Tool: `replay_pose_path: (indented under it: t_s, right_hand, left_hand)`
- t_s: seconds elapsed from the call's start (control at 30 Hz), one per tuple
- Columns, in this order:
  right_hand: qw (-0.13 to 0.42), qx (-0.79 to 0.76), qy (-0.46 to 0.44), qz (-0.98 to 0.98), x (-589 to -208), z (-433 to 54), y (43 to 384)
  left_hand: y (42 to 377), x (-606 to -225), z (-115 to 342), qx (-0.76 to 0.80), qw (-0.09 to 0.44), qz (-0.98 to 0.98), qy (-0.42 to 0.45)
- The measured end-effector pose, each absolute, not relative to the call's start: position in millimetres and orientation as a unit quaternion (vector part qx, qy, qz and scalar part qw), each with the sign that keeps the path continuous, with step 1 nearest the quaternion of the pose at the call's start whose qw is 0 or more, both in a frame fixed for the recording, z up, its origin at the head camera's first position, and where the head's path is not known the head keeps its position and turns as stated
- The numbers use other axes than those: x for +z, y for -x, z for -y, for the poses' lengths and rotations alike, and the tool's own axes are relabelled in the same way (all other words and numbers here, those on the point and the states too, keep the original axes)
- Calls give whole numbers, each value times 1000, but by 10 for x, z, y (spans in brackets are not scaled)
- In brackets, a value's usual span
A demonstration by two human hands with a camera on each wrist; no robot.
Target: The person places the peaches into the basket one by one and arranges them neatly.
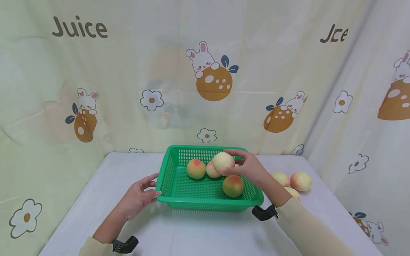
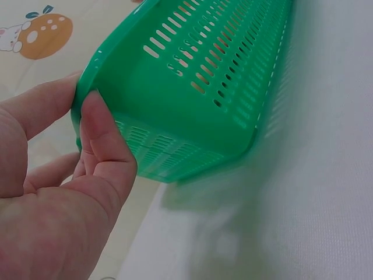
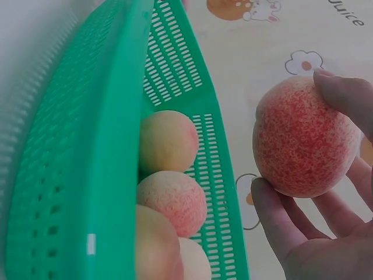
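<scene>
A green plastic basket (image 1: 205, 202) with slotted walls stands on the table. At its left end my left hand (image 1: 138, 199) pinches the rim; in the left wrist view the thumb (image 2: 105, 125) lies against the outer wall. My right hand (image 1: 251, 170) holds a pale peach (image 1: 223, 162) above the basket, between thumb and fingers. Its reddish speckled side (image 3: 306, 140) faces the right wrist camera. Inside the basket lie several peaches: one at the left (image 1: 196, 169), a greenish-red peach (image 1: 233, 186) near the front, and others partly hidden behind the held one.
On the table to the right of the basket, three more peaches (image 1: 301, 181) sit close together, partly behind my right forearm. A printed curtain (image 1: 179, 117) hangs behind the white table (image 1: 198, 233) and along its sides.
</scene>
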State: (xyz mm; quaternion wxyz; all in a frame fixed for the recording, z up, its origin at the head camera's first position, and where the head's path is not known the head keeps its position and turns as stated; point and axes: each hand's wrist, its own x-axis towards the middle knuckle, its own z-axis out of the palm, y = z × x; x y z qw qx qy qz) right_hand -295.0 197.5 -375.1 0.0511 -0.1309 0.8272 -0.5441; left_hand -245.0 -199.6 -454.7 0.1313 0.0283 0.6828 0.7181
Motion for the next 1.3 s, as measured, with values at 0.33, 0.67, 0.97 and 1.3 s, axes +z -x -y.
replay_pose_path:
  t_s: [0.33, 0.67, 0.97, 1.3]
  right_hand:
    - [92, -566, 125, -810, -3750, -1763, 3132]
    - [133, -551, 120, -815, -3766, -1597, 3300]
    - [163, -571, 123, -796, -3827, -1383, 3452]
    - [184, -591, 104, -778, -3948, -1141, 3552]
  left_hand:
    - [2462, -4564, 2001, 720, 133, -680, -28]
    - [2454, -4560, 2004, 720, 131, -681, -26]
    - [2455, -4566, 2009, 719, 130, -682, -28]
    - [2464, -4574, 2007, 721, 130, -680, -30]
